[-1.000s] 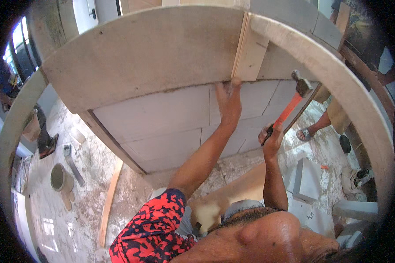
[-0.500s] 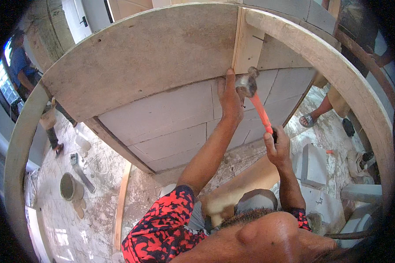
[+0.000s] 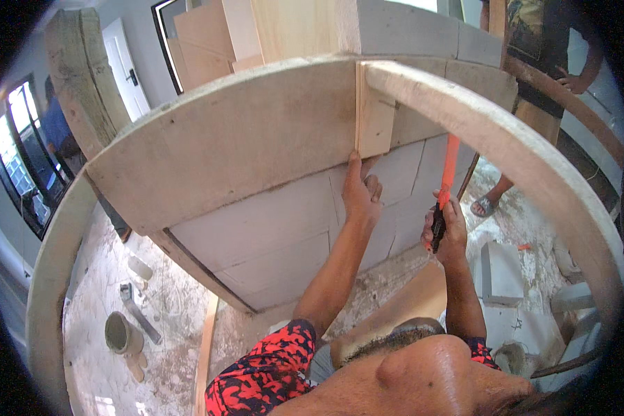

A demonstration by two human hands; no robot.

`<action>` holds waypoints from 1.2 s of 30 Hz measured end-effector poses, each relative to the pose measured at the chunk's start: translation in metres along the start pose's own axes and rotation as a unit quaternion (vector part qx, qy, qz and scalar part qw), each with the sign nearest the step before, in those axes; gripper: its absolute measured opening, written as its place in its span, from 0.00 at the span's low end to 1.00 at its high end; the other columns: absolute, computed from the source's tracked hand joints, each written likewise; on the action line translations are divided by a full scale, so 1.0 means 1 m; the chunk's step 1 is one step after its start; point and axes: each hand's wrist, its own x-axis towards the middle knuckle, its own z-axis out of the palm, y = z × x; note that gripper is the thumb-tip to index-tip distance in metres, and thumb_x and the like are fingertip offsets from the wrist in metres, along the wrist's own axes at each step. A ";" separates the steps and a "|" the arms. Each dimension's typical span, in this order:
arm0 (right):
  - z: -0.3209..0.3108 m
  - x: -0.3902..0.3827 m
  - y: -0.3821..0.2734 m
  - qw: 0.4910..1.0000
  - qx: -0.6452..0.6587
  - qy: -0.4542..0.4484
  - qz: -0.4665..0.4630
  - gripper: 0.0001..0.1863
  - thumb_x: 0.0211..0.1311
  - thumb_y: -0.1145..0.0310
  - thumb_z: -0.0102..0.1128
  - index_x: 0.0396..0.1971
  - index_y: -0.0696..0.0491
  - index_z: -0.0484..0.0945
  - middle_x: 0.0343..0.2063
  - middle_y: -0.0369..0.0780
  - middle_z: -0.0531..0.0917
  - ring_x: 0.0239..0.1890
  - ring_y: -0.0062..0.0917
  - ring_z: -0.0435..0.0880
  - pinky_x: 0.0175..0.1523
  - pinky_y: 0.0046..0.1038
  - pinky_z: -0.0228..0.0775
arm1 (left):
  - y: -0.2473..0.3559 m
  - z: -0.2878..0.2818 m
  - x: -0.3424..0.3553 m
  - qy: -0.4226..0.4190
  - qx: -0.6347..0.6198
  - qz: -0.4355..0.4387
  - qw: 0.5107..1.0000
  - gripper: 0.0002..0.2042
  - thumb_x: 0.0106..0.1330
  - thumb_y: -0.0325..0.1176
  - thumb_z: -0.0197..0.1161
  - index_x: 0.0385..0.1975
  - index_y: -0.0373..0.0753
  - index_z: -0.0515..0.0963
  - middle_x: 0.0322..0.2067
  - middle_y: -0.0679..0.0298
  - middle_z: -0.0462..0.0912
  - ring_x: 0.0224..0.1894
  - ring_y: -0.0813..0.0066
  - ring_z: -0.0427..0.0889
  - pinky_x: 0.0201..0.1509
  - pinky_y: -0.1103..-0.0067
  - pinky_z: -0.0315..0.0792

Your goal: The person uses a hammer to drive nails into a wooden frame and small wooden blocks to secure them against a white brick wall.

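Observation:
My left hand (image 3: 362,194) is raised to the lower end of a short pale wooden piece (image 3: 376,128) that stands upright against the curved board (image 3: 249,142). Its thumb and forefinger press at that end, while the other fingers are curled. To the right, my right hand (image 3: 451,229) grips a hammer (image 3: 450,166) by the black part of its orange handle. The hammer points upward, and its head is hidden behind a curved wooden rib (image 3: 492,114). Pale block masonry (image 3: 270,229) lies behind both hands.
A bucket (image 3: 123,334) and a long dark tool (image 3: 140,312) are on the stained floor at left. Pale blocks (image 3: 501,274) lie at right. A sandaled foot (image 3: 485,206) belongs to a person at right; another person (image 3: 64,132) is at far left. A timber post (image 3: 83,69) rises at upper left.
My right hand has drawn the hammer away from the wooden piece, to the right, and its head has passed out of sight. My left hand stays at the piece's lower end. The view has tilted up.

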 end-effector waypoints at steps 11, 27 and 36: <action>0.029 0.038 -0.023 0.991 0.104 -0.018 0.080 0.25 0.64 0.48 0.43 0.57 0.44 0.59 0.13 0.31 0.65 0.07 0.12 0.60 0.11 0.16 0.54 | -0.003 -0.006 0.007 -0.044 -0.008 0.040 0.998 0.17 0.66 0.45 0.50 0.45 0.37 0.68 0.39 0.52 0.78 0.10 0.88 0.51 0.10 0.87 0.49; 0.046 0.033 -0.025 0.988 0.086 -0.101 0.078 0.28 0.65 0.48 0.41 0.59 0.47 0.55 0.11 0.31 0.63 0.06 0.13 0.58 0.07 0.17 0.52 | -0.005 -0.003 0.004 -0.036 -0.006 0.043 0.998 0.16 0.68 0.45 0.47 0.41 0.37 0.68 0.38 0.51 0.78 0.09 0.87 0.51 0.10 0.86 0.48; 0.041 0.032 -0.021 0.994 0.022 -0.064 0.086 0.25 0.65 0.50 0.41 0.57 0.49 0.59 0.12 0.32 0.65 0.07 0.14 0.60 0.09 0.17 0.52 | -0.005 0.000 0.003 -0.005 -0.003 0.056 0.998 0.15 0.68 0.45 0.47 0.40 0.38 0.68 0.39 0.55 0.78 0.09 0.87 0.52 0.10 0.85 0.46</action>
